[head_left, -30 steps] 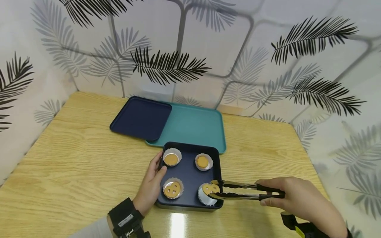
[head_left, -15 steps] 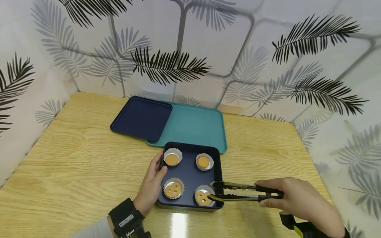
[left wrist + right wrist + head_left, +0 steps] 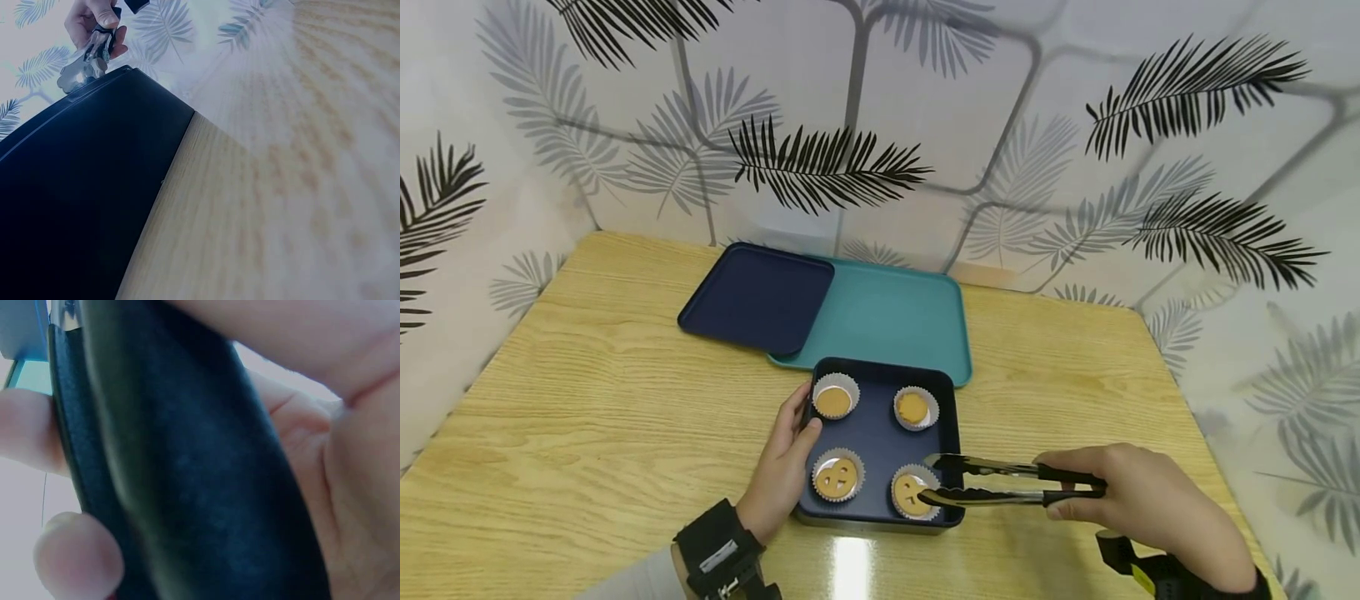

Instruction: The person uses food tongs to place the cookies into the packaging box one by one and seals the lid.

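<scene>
Left of the pan, the left hand gripped it; right of it, the right hand curled round the parted tongs.

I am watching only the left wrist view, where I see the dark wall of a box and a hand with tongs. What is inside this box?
Observer: In the box are four paper cups, each with what looks like a biscuit.

Operator: Thank you. Do the tongs hold one biscuit now?

Observer: No, they are open above the front right cup, and its biscuit lies in that cup. If they touch it, I cannot tell.

Operator: And where is the left hand? My view does not show it.

Observer: It grips the box at its left side.
</scene>
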`<state>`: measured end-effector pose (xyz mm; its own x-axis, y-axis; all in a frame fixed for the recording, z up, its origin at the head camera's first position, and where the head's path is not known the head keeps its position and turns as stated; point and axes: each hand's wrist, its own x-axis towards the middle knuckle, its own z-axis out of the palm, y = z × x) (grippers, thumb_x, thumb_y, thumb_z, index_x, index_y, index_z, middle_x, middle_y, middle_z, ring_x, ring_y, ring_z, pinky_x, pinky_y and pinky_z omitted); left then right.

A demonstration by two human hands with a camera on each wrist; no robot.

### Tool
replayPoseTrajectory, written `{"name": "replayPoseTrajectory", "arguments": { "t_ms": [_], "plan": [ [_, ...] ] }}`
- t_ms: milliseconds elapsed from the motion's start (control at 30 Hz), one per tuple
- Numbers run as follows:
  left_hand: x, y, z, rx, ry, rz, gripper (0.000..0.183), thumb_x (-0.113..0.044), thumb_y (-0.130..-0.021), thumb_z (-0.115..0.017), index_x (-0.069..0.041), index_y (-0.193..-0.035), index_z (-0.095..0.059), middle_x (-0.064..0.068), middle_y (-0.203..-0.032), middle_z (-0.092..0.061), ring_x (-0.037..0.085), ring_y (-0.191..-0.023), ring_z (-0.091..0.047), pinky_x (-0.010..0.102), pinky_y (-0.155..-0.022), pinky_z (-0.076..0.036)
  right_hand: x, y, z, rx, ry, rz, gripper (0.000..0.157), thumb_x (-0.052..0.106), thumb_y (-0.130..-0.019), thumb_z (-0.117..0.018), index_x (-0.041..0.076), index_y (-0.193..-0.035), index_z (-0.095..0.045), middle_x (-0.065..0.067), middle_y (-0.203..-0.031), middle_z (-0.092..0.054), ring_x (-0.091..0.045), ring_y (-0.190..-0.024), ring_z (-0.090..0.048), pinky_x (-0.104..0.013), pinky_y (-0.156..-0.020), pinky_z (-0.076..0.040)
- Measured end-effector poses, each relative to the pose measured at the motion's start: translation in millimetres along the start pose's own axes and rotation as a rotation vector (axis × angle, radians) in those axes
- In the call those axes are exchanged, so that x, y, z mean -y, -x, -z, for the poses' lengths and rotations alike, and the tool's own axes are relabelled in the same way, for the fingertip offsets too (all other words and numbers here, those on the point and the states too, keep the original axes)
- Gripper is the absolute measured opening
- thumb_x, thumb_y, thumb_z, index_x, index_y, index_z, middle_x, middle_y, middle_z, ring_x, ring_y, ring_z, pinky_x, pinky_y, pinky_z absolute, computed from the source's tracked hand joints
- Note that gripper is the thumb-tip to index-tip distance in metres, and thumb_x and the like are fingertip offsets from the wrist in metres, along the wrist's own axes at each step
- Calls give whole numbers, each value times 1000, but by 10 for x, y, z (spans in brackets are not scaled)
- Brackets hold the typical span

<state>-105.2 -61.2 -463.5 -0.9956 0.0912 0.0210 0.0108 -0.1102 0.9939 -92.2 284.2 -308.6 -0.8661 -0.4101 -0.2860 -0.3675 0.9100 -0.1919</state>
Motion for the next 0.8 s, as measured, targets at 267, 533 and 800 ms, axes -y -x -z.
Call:
{"name": "replayPoseTrajectory", "arguments": {
  "t_ms": [267, 533, 800],
  "plan": [
    [0, 3, 0, -1, -1, -13, 49, -22, -97, -34, -20, -142, -15, 6, -153, -11, 16, -136, -7, 50, -114, -13, 5, -63, -17, -47, -13, -12, 62, 67, -68, -52, 31, -118, -57, 5, -103, -69, -10, -79, -60, -32, -59, -49],
    [1, -1, 1, -10, -5, -8, 48, -22, -97, -34, -20, -142, -16, 6, -152, -12, 16, -136, -8, 50, -114, -13, -15, -178, -6, -216, -37, -94, 71, 68, -70, -50, 25, -127, -50, -8, -103, -69, -9, -54, -47, -29, -48, -36],
    [0, -2, 5, -13, -8, 8, 49, -21, -97, -34, -20, -142, -16, 6, -153, -12, 16, -136, -8, 49, -114, -13, -130, -490, -69, -214, -90, -197, 81, 68, -76, -43, 12, -135, -37, -11, -93, -62, -20, -63, -51, -33, -51, -39]
  ]
}}
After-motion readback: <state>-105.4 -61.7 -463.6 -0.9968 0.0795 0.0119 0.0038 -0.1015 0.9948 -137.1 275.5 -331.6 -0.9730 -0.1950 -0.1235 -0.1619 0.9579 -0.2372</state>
